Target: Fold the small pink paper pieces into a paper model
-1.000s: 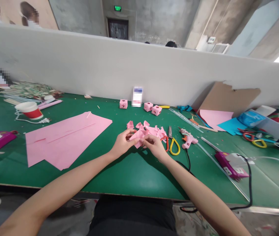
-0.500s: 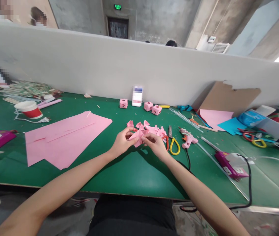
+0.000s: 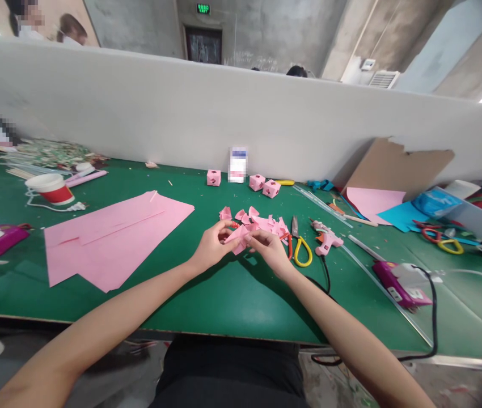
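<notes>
Between my two hands, a folded piece of pink paper [image 3: 236, 240] is held just above the green table. My left hand [image 3: 212, 245] pinches its left side, and my right hand [image 3: 266, 249] grips its right edge with thumb and fingertips. Just behind the fingers lie several cut pink paper scraps [image 3: 269, 224]. Scissors with red and yellow handles [image 3: 303, 253] rest beside my right hand, their blades pointing away. A pink glue gun [image 3: 326, 239] lies farther right. Toward the back are three small pink paper boxes [image 3: 214, 178] with dark cut-outs.
Large pink paper sheets [image 3: 113, 241] lie at left, near a red-and-white paper cup [image 3: 49, 188]. Purple power strips [image 3: 396, 283] sit on both sides. A clear rod [image 3: 385, 289] and black cable cross the right side. A white partition [image 3: 160, 107] borders the table's back.
The hands and the pink paper stay almost in place. The view has shifted very slightly, and the people behind the partition at upper left show a little differently.
</notes>
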Available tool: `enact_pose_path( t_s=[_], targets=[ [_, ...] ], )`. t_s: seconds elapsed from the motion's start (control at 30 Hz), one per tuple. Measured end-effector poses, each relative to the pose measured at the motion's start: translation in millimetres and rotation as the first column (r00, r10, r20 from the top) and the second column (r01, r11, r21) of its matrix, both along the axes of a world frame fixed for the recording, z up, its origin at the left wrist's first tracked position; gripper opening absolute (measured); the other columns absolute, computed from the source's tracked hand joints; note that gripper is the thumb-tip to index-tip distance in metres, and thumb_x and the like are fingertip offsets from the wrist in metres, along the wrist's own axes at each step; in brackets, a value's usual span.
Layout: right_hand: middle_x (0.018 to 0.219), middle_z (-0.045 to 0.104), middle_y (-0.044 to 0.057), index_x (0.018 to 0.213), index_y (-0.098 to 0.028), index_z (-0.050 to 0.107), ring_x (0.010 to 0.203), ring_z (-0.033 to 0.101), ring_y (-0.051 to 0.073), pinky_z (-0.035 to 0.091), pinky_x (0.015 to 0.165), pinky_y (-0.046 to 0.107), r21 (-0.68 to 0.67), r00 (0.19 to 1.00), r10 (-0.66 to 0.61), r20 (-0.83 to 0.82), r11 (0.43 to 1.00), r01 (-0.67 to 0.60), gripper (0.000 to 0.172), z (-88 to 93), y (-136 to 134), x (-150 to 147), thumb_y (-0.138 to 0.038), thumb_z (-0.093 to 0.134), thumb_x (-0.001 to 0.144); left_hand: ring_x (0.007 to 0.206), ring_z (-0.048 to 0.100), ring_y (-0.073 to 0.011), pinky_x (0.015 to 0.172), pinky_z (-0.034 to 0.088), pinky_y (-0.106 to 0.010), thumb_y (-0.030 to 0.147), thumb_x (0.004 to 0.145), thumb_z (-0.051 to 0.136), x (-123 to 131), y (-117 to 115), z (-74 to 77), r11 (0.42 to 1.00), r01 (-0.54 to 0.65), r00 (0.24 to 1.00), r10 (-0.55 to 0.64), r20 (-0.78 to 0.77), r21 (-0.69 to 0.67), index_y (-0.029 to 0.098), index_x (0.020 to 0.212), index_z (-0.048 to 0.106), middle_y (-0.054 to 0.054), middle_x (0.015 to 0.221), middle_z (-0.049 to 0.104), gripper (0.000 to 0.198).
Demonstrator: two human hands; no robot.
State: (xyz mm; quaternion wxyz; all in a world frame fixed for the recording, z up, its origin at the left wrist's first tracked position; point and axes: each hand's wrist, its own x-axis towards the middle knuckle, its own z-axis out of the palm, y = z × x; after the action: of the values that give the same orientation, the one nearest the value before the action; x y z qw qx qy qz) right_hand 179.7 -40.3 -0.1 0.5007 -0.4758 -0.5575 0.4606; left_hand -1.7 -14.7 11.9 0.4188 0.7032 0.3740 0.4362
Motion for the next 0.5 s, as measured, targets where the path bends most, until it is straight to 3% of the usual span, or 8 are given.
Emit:
enact_pose_path(
  t_s=[0.5],
  targets=[
    [0.073, 0.065, 0.002, 0.08, -0.018, 0.069, 0.068, 0.062, 0.016, 0.051, 0.06, 0.028, 0.014, 1.0, -0.005, 0.0, 1.0, 0.005, 0.036, -0.8, -0.7, 0.3, -0.054, 0.071, 0.074, 0.066, 0.059, -0.0129, 0.062, 0.043, -0.022, 0.029, 0.076, 0.068, 0.6, -0.1, -1.5, 0.999, 0.03, 1.0, -0.03, -0.007, -0.017, 0.016, 0.105, 0.057, 0.001, 0.073, 0.063, 0.034]
  ],
)
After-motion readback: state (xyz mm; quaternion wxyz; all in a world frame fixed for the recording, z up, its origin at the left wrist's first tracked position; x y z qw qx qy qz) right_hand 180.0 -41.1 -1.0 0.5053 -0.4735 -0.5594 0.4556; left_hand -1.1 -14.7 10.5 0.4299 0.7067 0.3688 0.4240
